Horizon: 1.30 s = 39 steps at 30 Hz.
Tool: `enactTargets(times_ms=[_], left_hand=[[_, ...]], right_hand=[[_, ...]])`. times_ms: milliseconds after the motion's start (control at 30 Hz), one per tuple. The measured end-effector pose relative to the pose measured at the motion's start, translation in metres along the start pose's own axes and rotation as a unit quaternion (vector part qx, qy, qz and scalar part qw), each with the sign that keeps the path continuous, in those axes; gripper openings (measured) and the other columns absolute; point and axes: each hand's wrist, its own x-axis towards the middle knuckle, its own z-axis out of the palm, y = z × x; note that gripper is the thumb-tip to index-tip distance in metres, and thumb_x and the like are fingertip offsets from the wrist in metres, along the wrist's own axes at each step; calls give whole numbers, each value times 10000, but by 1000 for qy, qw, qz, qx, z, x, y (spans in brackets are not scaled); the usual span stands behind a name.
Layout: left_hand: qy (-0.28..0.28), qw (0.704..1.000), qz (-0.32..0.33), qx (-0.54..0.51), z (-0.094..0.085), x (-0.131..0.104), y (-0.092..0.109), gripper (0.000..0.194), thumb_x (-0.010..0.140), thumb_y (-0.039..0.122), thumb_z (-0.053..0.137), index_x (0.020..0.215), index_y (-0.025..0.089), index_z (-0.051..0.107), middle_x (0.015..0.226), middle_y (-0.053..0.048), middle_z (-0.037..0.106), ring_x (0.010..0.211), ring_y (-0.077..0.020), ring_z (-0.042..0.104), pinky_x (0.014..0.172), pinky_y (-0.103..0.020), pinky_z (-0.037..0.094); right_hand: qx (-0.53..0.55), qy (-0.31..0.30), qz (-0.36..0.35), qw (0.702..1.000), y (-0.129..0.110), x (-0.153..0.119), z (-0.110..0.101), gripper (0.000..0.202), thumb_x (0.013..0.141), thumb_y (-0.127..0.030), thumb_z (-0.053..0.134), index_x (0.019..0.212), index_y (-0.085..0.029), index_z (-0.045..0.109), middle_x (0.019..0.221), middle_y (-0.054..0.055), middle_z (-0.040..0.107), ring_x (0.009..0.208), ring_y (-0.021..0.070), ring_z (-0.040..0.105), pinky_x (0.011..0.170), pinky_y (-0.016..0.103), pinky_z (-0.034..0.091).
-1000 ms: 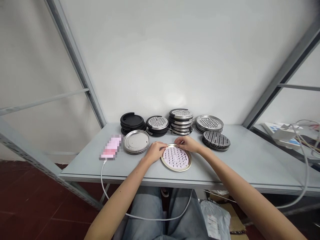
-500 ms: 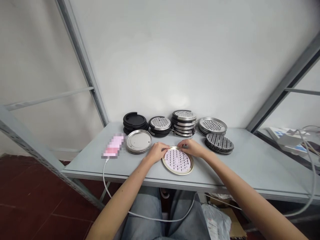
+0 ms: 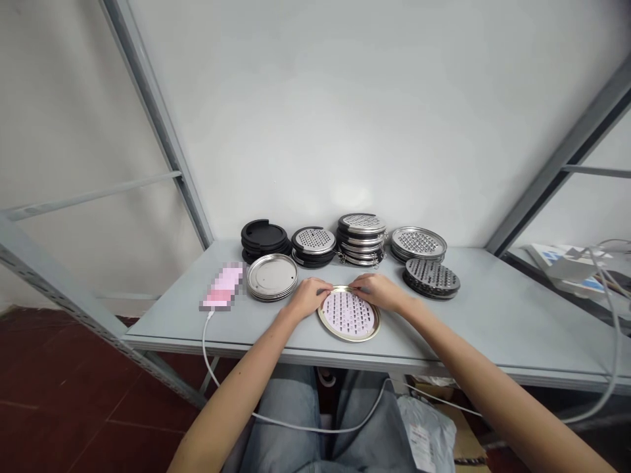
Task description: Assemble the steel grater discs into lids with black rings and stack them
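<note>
A round perforated metal disc [image 3: 349, 314] in a brass-coloured rim lies flat on the grey table [image 3: 493, 315], close to its front edge. My left hand [image 3: 308, 297] pinches the disc's far left rim. My right hand [image 3: 377, 291] pinches its far right rim. Both sets of fingers curl over the back of the rim. A stack of plain metal lids [image 3: 272, 277] sits just left of my left hand.
Along the wall stand black rings [image 3: 263, 237], a perforated disc on black rings [image 3: 313, 245], a tall stack of metal discs [image 3: 361, 238] and more perforated plates [image 3: 419, 244], with a dark stack [image 3: 431, 277] in front. A pink phone [image 3: 223, 288] with a white cable [image 3: 276, 420] lies left.
Both hands stay on the disc's far rim with only small finger shifts. The view has drifted slightly; nothing on the table has moved.
</note>
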Motion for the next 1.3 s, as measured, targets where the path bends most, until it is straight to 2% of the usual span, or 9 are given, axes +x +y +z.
enactTargets(times_ms=[233,367,500,600,733,1067,1300], left_hand=[[0,1000,1,6,1,0,-1,219,849,155,587,988,224,742,1026,-26,730,985,-181,657,926,-291,481],[-2,1000,-12,11,0,1,-1,274,857,156,570,1079,228,714,1112,-35,707,1177,-209,577,1017,-331,438],[-7,999,-7,40,-1,2,2,330,851,158,580,1167,186,670,1289,-77,608,1300,-229,470,1115,-392,340],[-37,997,-5,63,-3,3,5,300,878,165,542,1138,189,688,1339,-89,561,1303,-242,467,1125,-416,322],[-56,997,-22,51,-5,3,8,298,891,173,522,1130,211,696,1281,-73,612,1295,-249,475,1088,-403,376],[-49,998,-28,25,-3,2,5,290,882,172,538,1113,224,705,1234,-68,646,1243,-243,529,1063,-384,403],[-17,999,-10,38,-2,2,0,245,871,184,569,1061,203,722,1137,-73,690,1122,-218,603,1017,-348,435]], right_hand=[[-16,27,-39,999,3,-4,9,270,906,-183,485,1002,-194,737,993,107,710,893,212,657,786,294,495],[-9,39,-56,998,4,-4,13,281,912,-161,462,952,-184,739,962,110,710,873,202,651,786,293,490],[-4,39,-61,997,3,-4,13,280,910,-170,460,937,-182,738,887,103,712,819,191,642,768,290,484],[6,39,-45,998,3,-4,14,275,914,-205,464,950,-191,736,856,98,712,832,197,638,789,296,481],[18,29,-20,999,3,-5,15,285,918,-226,455,959,-201,736,867,99,715,864,209,637,822,315,477],[27,37,-16,999,3,-6,18,301,918,-181,428,901,-186,729,958,99,713,900,212,636,838,324,477],[82,47,15,995,4,-8,14,244,914,-252,479,1017,-174,686,994,87,704,901,201,635,833,310,478]])
